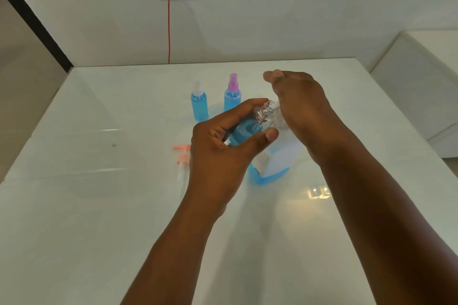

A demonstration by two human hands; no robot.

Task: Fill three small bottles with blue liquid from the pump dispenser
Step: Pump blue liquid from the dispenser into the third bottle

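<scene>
A small clear plastic bottle of blue liquid (244, 129) is gripped, tilted, by the left hand (223, 153) above the white table (99, 205). Its open neck is met by the right hand (300, 104), whose grip cannot be told. Two filled small spray bottles (199, 105) are stood behind.

No text can be read: the label on the dispenser bottle (275, 156) below the hands is too blurred.

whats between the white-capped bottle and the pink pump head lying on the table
Head view: bare white tabletop between the white-capped bottle and the pink pump head; nothing lies there.
</scene>
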